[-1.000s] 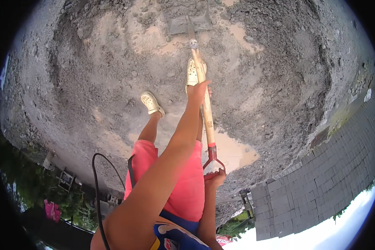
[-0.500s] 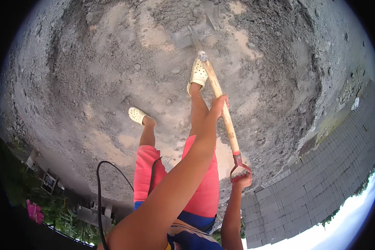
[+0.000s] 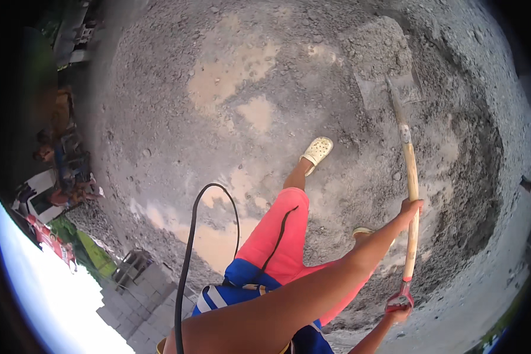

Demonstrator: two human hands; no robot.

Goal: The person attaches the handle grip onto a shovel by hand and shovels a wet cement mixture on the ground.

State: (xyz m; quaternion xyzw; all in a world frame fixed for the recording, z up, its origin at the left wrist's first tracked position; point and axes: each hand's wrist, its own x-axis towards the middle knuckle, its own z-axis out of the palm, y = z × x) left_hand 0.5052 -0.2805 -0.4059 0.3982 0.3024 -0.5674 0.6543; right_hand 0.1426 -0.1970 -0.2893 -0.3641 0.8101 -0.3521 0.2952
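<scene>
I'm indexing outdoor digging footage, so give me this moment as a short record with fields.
Left hand: gripping the wooden shovel shaft
Right hand: on the red D-shaped handle
Shovel blade: heaped with grey, gritty soil
Blade contact with ground: cannot tell
Ground: grey, with tan patches
Footwear: cream perforated clogs
</scene>
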